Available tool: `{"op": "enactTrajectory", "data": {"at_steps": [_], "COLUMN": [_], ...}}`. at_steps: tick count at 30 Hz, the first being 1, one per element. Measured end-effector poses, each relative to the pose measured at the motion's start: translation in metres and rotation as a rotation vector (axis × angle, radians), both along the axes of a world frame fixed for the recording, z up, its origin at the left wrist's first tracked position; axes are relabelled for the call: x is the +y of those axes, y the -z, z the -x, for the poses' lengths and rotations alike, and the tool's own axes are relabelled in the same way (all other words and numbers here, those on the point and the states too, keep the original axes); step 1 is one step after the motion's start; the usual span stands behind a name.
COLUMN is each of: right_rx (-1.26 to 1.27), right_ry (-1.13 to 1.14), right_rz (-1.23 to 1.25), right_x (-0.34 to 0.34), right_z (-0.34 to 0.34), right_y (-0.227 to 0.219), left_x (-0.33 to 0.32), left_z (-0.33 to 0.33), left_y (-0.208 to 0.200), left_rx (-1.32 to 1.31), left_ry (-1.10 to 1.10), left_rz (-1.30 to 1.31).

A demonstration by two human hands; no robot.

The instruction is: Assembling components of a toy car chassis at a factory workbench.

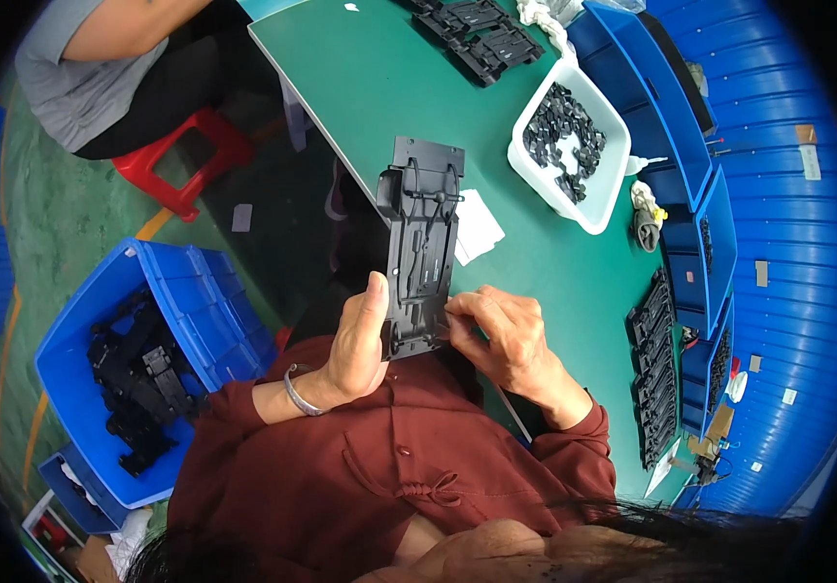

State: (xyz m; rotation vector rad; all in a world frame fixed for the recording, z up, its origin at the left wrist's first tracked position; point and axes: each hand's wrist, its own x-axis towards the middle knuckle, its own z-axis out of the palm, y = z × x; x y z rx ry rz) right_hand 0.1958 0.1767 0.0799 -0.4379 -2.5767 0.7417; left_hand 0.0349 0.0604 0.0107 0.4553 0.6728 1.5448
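Left grip (358, 340): holding a black plastic part (423, 248) near its lower end, thumb upright along the left edge, the other fingers mostly hidden.
Right grip (506, 335): fingers bent, thumb and forefinger close together at the part's lower right edge; whether they pinch anything there, one cannot tell.
Black part: long and ribbed, between the two hands, its lower end near the person's body, its upper end over the bench (554, 282) edge.
Wrist and clothes: a silver bracelet (302, 394) on the left wrist; a dark red shirt (389, 428) with long sleeves.
Green bench: white paper (477, 225) lies just right of the part; farther off stands a white tub (620, 146) with small black pieces (554, 126) in it.
Far end of the bench: larger black frames (481, 39).
Right side: a row of black parts (653, 369) beside blue bins (647, 97).
Left side, below the bench: a blue crate (200, 291) holding black mouldings (141, 369).
Upper left: a seated co-worker (73, 78) in grey, on a red stool (185, 160).
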Motion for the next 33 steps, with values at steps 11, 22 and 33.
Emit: {"op": "enactTrajectory", "data": {"at_steps": [11, 22, 33], "right_rx": [-0.062, -0.060, -0.052], "right_ry": [-0.017, -0.034, -0.044], "right_rz": [-0.028, 0.164, -0.051], "right_x": [0.0017, 0.0019, -0.0054], "right_z": [0.0004, -0.0026, -0.0023], "right_y": [-0.0067, -0.0070, -0.0087], "left_x": [0.0006, -0.0014, -0.0067], "left_z": [0.0033, -0.0011, -0.0020], "left_y": [0.0005, -0.0053, -0.0041], "left_rx": [-0.041, -0.108, 0.029], "left_ry": [0.090, 0.068, 0.009], "left_rz": [0.040, 0.102, 0.027]}}
